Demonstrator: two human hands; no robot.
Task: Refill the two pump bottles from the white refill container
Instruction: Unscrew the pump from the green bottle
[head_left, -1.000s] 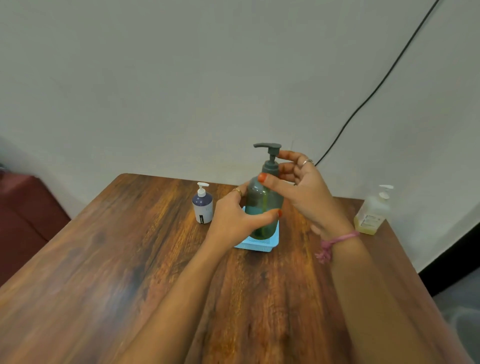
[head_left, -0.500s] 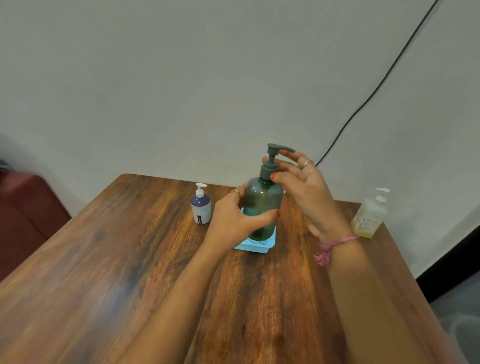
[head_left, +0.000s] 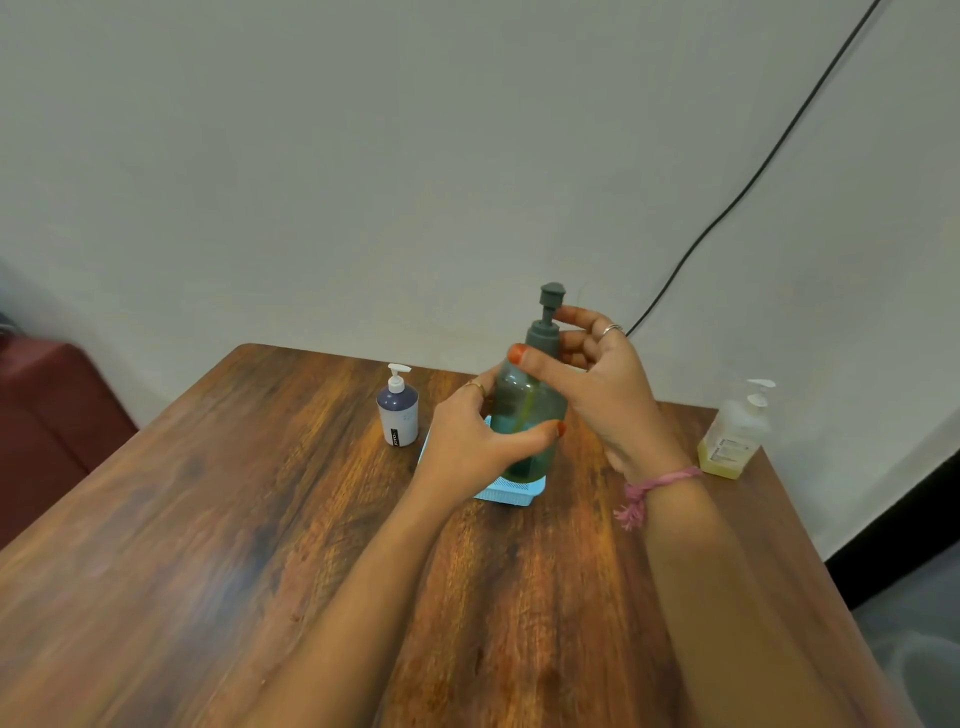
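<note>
A dark green pump bottle (head_left: 527, 410) stands upright over a light blue basket (head_left: 511, 490) near the table's far middle. My left hand (head_left: 475, 441) grips the bottle's body, thumb across its front. My right hand (head_left: 592, 379) pinches the grey pump collar (head_left: 543, 338) at the neck, thumb on the near side and fingers behind. The pump head (head_left: 551, 294) sticks up above my fingers. A small navy and white pump bottle (head_left: 397, 408) stands to the left. A clear bottle with yellow liquid (head_left: 732, 436) stands at the far right edge.
The wooden table (head_left: 260, 519) ends at a grey wall. A black cable (head_left: 753, 182) runs up the wall at the right. A dark red seat (head_left: 47, 415) sits beyond the left edge. Floor shows past the right edge.
The pump head has turned, its spout swinging from left round to the right and then end-on to the camera, as my right hand twists the collar. My left hand keeps its hold on the body.
</note>
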